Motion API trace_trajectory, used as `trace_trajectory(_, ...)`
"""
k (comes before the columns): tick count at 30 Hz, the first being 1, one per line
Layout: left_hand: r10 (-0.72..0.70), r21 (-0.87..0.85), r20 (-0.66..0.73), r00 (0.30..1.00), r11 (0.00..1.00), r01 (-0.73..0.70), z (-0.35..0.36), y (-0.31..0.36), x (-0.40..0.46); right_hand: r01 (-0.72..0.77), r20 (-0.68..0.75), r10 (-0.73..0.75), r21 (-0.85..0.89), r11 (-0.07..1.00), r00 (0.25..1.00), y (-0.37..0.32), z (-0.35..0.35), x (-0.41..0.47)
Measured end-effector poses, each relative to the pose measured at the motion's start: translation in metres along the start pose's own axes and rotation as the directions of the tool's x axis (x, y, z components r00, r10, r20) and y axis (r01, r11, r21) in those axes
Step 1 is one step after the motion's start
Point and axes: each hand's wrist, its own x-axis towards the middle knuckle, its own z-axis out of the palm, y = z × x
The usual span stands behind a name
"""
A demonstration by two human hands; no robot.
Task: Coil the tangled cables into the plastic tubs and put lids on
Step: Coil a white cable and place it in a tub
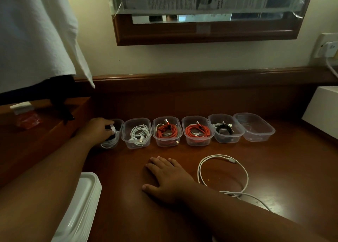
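Pinched in the left hand (98, 130) – a white cable (109, 141), coiled into the leftmost tub (117, 124) of six clear ones in a row. Flat on the desk (274, 168), fingers spread and holding nothing – the right hand (168, 177), beside a loose white cable (223, 174).

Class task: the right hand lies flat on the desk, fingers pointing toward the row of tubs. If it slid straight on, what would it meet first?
Probably the tub with the white cable, or the red-cable tub beside it; the right hand has bare desk ahead until then.
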Motion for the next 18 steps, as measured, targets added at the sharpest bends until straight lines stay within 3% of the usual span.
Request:
trace_trajectory(5, -0.049, -0.048, 0.026, 0.998, 0.998, 0.050, 0.001, -0.003, -0.001, 0.000, -0.010, 0.000, 0.010, 1.000, 1.000, -0.002, 0.001, -0.001)
trace_trajectory(9, 0.023, 0.004, -0.036, 0.999, 1.000, -0.023, -0.007, 0.011, -0.015, -0.021, 0.030, 0.019, 0.100, 0.995, 0.999, -0.004, -0.010, -0.003)
trace_trajectory(14, 0.166, 0.052, -0.042, 0.985, 0.985, -0.163, -0.026, 0.057, -0.051, -0.145, 0.078, 0.122, 0.483, 0.863, 0.989, -0.005, -0.041, -0.025)
trace_trajectory(18, 0.257, -0.029, 0.064, 0.964, 0.966, -0.256, -0.023, 0.107, -0.100, -0.147, -0.050, 0.177, 0.363, 0.920, 0.983, 0.006, -0.059, -0.067)
